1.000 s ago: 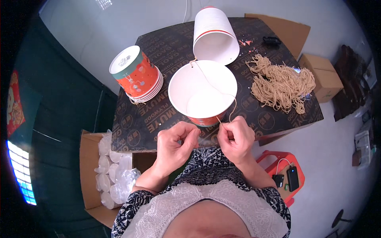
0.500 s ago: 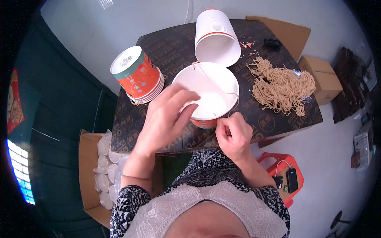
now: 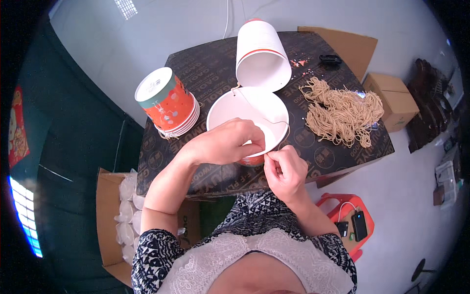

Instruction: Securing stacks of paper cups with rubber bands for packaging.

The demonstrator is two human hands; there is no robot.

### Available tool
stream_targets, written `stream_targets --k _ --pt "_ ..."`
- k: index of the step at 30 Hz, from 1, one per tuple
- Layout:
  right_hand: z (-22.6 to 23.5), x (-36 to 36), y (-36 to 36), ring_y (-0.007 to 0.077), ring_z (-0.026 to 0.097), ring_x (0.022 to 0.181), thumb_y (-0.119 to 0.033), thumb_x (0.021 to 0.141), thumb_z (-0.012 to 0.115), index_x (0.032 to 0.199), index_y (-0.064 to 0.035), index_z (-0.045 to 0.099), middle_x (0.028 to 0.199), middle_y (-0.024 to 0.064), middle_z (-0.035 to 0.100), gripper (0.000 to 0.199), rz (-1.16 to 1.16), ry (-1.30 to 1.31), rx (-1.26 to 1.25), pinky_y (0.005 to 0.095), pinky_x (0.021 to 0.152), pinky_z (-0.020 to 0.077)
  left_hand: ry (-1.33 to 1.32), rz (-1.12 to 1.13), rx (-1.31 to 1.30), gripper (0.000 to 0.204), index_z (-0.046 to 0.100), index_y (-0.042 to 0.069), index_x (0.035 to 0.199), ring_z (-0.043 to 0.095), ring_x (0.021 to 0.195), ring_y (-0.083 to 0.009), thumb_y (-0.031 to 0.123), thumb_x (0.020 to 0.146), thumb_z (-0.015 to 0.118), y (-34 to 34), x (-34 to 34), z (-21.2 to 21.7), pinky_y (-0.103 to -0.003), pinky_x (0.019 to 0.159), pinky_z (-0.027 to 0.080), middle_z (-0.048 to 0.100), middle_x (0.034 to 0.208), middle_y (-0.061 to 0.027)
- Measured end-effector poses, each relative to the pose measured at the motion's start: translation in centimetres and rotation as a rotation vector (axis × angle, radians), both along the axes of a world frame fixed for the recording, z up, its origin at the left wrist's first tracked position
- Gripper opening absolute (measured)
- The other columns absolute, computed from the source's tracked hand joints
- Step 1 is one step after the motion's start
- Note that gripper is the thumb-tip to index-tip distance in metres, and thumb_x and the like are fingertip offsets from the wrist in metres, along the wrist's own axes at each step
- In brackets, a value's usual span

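A paper bucket [image 3: 223, 109], white inside with an orange printed outside, stands with its mouth up at the table's near edge. A thin tan cord [image 3: 252, 104] is fixed at its far left rim, crosses the inside and loops over the right rim. My left hand [image 3: 230, 141] reaches over the near rim with its fingertips pinched together inside; what they hold is hidden. Against the outer wall just under the rim, my right hand [image 3: 287, 169] is closed in a pinch on the cord, thumb and forefinger touching the bucket.
Upside-down orange buckets [image 3: 171, 105] are stacked at left. Nested white buckets [image 3: 262, 54] lie behind. A heap of tan cords [image 3: 342, 111] and a small black object [image 3: 330, 59] are at right. Below are a carton of white bagged items [image 3: 105, 210] and a red stool [image 3: 368, 230] with a phone.
My left hand has moved right and down from above the bucket's left side to inside its near rim, fingers closing. My right hand stays at the outer wall.
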State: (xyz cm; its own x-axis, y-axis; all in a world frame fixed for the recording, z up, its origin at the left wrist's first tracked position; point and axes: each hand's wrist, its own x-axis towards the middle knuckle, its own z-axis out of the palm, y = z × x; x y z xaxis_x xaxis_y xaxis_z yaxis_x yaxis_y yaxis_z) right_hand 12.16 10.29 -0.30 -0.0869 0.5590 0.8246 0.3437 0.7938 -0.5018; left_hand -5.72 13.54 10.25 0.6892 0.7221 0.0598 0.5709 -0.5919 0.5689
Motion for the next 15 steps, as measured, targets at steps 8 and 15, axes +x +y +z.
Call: stream_targets --k 8,15 --pt "-0.2 0.7 -0.2 0.0272 0.062 0.06 0.001 0.079 0.072 0.09 -0.0037 0.063 0.078 0.0099 0.06 0.015 -0.027 -0.036 -0.096 0.0355 0.051 0.0493 -0.19 0.234 0.025 0.011 0.062 -0.003 0.081 0.064 0.072 -0.0256 0.008 0.084 0.061 -1.4 0.0 -0.2 -0.036 0.069 0.05 0.065 0.075 -0.0141" --pt "0.1 0.8 0.9 0.0227 0.058 0.057 0.003 0.085 0.067 0.091 -0.0002 0.061 0.082 0.012 0.061 0.009 0.146 0.102 -0.251 0.0312 0.051 0.0449 -0.541 0.219 -0.312 0.01 0.06 -0.002 0.077 0.056 0.079 -0.0067 -0.001 0.087 0.061 -1.6 0.7 -0.9 -0.022 0.067 0.045 0.066 0.086 -0.0058"
